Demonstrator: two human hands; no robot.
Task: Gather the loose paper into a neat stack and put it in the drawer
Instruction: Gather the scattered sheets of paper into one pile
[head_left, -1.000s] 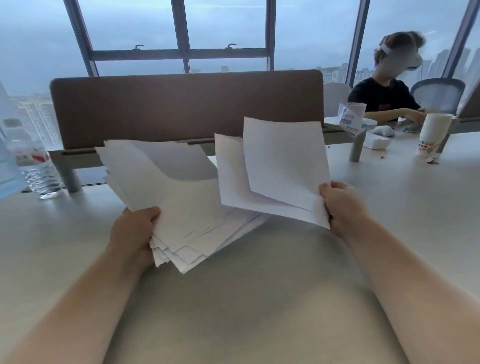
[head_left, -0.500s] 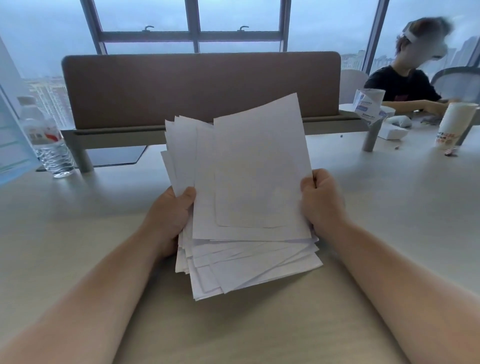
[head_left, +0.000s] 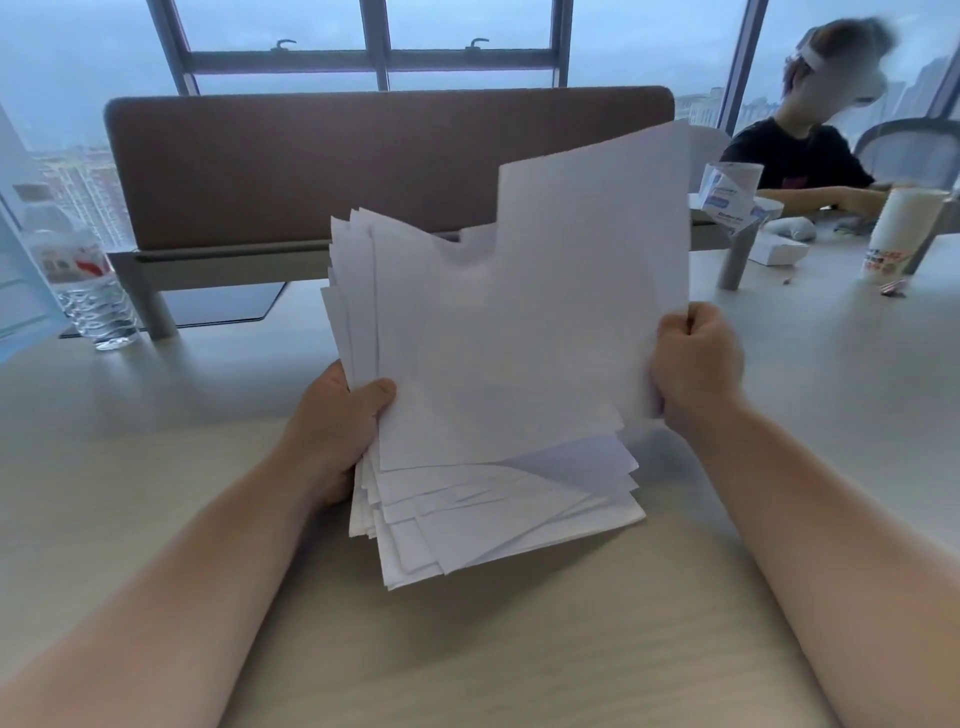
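Note:
A ragged bundle of white paper sheets (head_left: 509, 353) stands tilted up in front of me above the pale desk (head_left: 156, 467). Its sheets are fanned and uneven, with corners sticking out at the bottom and top right. My left hand (head_left: 337, 426) grips the bundle's left edge, thumb on the front sheet. My right hand (head_left: 693, 364) is closed on the right edge, a little higher. No drawer is in view.
A brown divider screen (head_left: 311, 166) runs across the desk behind the paper. A water bottle (head_left: 83, 280) stands at the far left. A paper cup (head_left: 898, 234), a small box (head_left: 727, 200) and a seated person (head_left: 810, 140) are at the far right.
The two separate handfuls came together into one bundle held by both hands. It now stands more upright and higher, with the right hand raised along its edge.

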